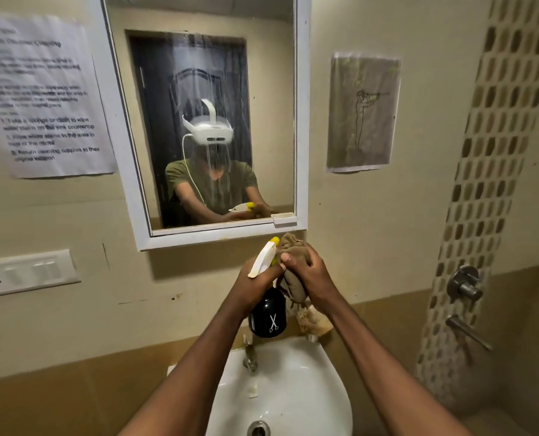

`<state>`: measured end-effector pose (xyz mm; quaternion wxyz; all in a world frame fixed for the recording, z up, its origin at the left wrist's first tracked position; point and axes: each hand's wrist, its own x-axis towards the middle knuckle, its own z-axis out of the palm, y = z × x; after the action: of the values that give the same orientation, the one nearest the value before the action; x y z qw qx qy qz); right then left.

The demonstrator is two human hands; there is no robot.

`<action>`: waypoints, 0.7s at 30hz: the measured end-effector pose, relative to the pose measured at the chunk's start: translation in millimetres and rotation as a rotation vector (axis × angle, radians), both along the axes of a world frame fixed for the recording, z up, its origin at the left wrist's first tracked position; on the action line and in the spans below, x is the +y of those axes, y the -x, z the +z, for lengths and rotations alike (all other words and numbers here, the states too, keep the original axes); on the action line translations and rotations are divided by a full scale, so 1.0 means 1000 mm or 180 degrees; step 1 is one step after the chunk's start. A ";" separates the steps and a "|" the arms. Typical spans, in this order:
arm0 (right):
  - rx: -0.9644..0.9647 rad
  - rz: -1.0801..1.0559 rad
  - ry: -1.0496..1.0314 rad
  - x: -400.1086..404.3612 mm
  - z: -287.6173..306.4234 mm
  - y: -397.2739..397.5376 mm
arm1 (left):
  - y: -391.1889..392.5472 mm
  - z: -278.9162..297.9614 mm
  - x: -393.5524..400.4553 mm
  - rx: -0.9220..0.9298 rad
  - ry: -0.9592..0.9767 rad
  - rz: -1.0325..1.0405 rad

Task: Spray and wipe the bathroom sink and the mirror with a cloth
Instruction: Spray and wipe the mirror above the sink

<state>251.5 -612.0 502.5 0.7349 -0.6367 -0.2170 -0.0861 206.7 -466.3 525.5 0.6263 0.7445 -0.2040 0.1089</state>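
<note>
Nearest lies the white ceramic basin (309, 394), its metal tap (250, 357) at the back rim; above it both hands meet. Left hand (258, 283) is wrapped round the neck of a black spray bottle with white-and-yellow trigger head (268, 313), nozzle raised toward the white-framed wall mirror (205, 121), whose glass shows wet streaks running down; right hand (305, 272) is clenched on a bunched brown cloth (296, 289) beside the nozzle, probably ready to wipe those streaks.

Dim, warm yellowish light; the mirror (205, 121) casts a soft shadow on the wall below, wet streaks haze its glass, the notice (41, 96) is blurred, and edges bow outward
</note>
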 end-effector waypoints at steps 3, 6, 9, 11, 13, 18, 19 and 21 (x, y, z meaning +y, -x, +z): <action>-0.0151 0.0092 0.0010 -0.001 0.009 0.000 | -0.003 0.010 -0.004 -0.0292 -0.0131 0.0221; -0.0375 -0.0283 0.0080 -0.001 0.024 0.003 | -0.008 0.021 -0.008 -0.0351 -0.0232 0.0465; -0.0663 -0.0802 0.0215 -0.003 0.049 0.007 | -0.011 0.040 -0.013 -0.0367 -0.0258 0.0709; -0.0798 -0.1080 0.0208 -0.007 0.072 0.006 | -0.013 0.059 -0.017 -0.0319 -0.0248 0.0898; -0.0781 -0.1342 0.0025 -0.014 0.101 0.002 | -0.015 0.081 -0.022 -0.0284 -0.0235 0.0881; -0.0335 -0.1381 -0.0547 -0.038 0.179 -0.024 | -0.031 0.150 -0.033 -0.0394 -0.0196 0.0534; -0.0386 -0.1355 -0.0573 -0.042 0.195 -0.028 | -0.037 0.166 -0.035 -0.0407 -0.0248 0.0497; -0.0650 -0.1518 -0.0452 -0.051 0.222 -0.034 | -0.047 0.192 -0.038 -0.0430 -0.0250 0.0473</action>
<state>285.2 -663.1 724.5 0.7110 -0.6047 -0.1274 -0.3356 253.2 -504.0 717.7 0.5717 0.7724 -0.1941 0.1970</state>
